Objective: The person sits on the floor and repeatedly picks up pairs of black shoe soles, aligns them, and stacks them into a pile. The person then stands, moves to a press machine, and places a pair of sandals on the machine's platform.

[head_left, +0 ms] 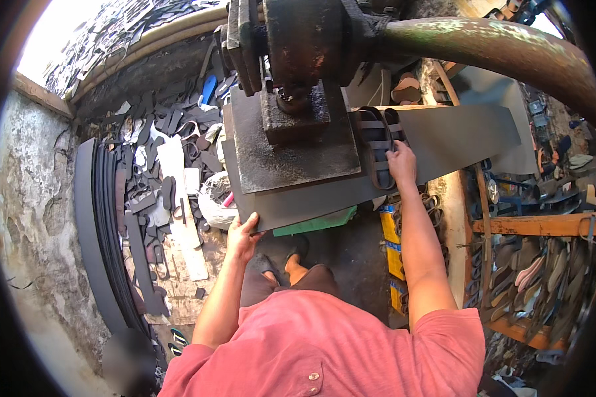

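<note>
A long dark grey sheet (467, 132) lies under the square metal plate (298, 155) of a press and sticks out on both sides. My left hand (244, 233) holds the sheet's near left corner, thumb on top and the other fingers out of sight below. On the sheet, just right of the plate, rests a sole-shaped metal cutting die (375, 144) with crossbars. My right hand (402, 163) is closed on the die's right side, its fingers partly hidden.
A thick curved pipe (483, 40) reaches right from the press. Tall dark sheets (99, 231) lean at the left, beside piled offcuts (152, 198). A white bag (217, 205) and a green sheet (314, 221) are below. Yellow boxes (394, 258) and racked soles (530, 271) stand right.
</note>
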A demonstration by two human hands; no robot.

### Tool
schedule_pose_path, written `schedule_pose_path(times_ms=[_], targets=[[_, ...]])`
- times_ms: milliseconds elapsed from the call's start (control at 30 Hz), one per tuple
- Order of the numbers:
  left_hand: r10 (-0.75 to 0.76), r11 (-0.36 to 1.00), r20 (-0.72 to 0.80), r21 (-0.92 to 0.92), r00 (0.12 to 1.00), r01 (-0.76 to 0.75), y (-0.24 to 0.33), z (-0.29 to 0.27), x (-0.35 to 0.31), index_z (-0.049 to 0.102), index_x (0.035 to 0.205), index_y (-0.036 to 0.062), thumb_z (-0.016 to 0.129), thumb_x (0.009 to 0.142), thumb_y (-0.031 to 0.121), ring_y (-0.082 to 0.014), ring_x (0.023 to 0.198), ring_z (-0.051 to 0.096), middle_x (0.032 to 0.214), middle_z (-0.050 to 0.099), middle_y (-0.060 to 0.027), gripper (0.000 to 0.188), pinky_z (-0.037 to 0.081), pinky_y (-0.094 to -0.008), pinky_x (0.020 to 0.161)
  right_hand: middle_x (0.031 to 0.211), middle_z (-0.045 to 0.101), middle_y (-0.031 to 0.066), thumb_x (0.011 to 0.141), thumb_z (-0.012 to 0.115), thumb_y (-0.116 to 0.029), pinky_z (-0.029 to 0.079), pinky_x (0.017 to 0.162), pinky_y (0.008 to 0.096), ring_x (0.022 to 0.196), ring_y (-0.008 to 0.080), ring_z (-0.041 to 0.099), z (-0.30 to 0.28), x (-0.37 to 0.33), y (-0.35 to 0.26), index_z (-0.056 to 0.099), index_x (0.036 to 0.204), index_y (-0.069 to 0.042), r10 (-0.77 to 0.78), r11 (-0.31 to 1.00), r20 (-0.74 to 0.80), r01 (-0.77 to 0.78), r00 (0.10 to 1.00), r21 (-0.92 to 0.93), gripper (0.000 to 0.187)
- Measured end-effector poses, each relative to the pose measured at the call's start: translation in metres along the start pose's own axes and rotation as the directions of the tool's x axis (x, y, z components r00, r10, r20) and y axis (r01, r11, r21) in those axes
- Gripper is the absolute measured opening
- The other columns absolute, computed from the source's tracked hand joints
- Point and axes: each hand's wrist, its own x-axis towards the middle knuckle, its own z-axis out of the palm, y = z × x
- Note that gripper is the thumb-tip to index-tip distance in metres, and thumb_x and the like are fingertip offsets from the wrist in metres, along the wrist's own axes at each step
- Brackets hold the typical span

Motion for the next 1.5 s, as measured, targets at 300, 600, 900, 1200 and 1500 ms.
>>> schedule_pose_path(times_ms=[300,600,900,1200,1500], targets=[[0.061,0.933,0.061,0.352,0.996,-0.079,0.089,0.001,0.030,0.066,0.127,0.0092,0.067,0.102,0.028,-0.0067,0.085,0.055,0.113,0.069,0.0032,0.031,0.041,-0.0252,0.068,0.129,0.060,0.0134,0.085,0.078,-0.048,0.044,0.102,0.0515,0.122,0.0399,0.051,0.021,-0.057,-0.036,0.070,0.119,-0.014,-0.110,0.943,-0.030,0.095,0.993,-0.318,0.048],[0.589,-0.329,0.651,0.735,0.479,-0.593,0.050,-0.029,0.048,0.055,0.140,0.0097,0.065,0.090,0.001,-0.0354,0.135,0.047,0.142,0.051,-0.0163,0.052,0.037,-0.0480,0.112,0.092,0.073,0.0177,0.096,0.065,-0.049,0.043,0.097,0.0488,0.097,0.0419,0.063,0.034,-0.025,0.038,0.068,0.100,-0.004,0.013,0.969,-0.200,-0.061,0.980,-0.238,0.045],[0.380,-0.678,0.880,0.474,0.283,-0.562,0.064,-0.044,0.066,0.057,0.126,0.0096,0.069,0.073,0.004,-0.0280,0.127,0.051,0.125,0.057,-0.0099,0.055,0.026,-0.0520,0.115,0.096,0.075,0.0118,0.098,0.060,-0.045,0.047,0.088,0.0572,0.104,0.0340,0.065,-0.012,-0.070,0.004,0.072,0.087,-0.009,0.118,0.968,-0.163,-0.150,0.979,-0.201,0.040],[-0.335,-0.630,0.933,-0.122,0.127,-0.767,0.046,0.039,-0.053,0.040,0.160,0.0270,0.076,0.072,0.014,-0.0324,0.147,0.041,0.155,0.048,-0.0088,0.096,0.016,-0.0678,0.122,0.083,0.067,0.0260,0.093,0.069,-0.027,0.046,0.072,0.0539,0.083,0.0470,0.065,-0.091,-0.300,0.062,0.070,0.082,0.001,0.412,0.910,-0.363,-0.354,0.836,0.218,0.030],[-0.124,0.990,0.710,0.131,0.693,0.042,0.016,0.050,-0.204,0.064,0.130,0.0036,0.072,0.100,0.028,-0.0208,0.112,0.065,0.123,0.069,-0.0078,0.040,0.053,-0.0366,0.097,0.083,0.069,0.0226,0.100,0.065,-0.031,0.048,0.074,0.0430,0.076,0.0344,0.065,-0.151,-0.469,0.033,0.072,0.101,0.004,0.690,0.722,-0.443,-0.578,0.572,0.379,0.036]])
